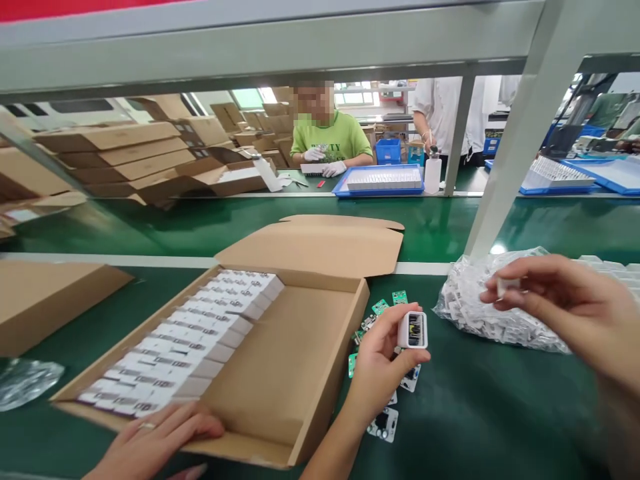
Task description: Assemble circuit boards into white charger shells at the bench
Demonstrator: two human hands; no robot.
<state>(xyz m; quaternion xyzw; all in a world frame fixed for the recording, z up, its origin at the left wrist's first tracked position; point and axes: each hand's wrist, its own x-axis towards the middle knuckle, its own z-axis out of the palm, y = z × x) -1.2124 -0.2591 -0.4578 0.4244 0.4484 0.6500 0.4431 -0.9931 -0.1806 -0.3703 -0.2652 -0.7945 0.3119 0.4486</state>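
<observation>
My left hand (380,353) grips a small white plastic charger housing (414,331), its open end turned toward me with dark and yellow parts inside. To the right, my right hand (555,300) pinches a small white plastic piece (508,287) between thumb and fingertips, apart from the housing. Behind that hand lies a clear bag of white plastic pieces (475,303). Green circuit boards (399,298) and white-edged boards with components (384,424) lie on the bench around and under my left hand.
An open cardboard box (280,353) with rows of white items (200,333) stands at left; another person's ringed hand (160,430) rests at its near edge. A cardboard piece (50,300) lies farther left. Beyond a metal frame (493,173), a gloved co-worker (330,143) sits near a blue tray (380,181).
</observation>
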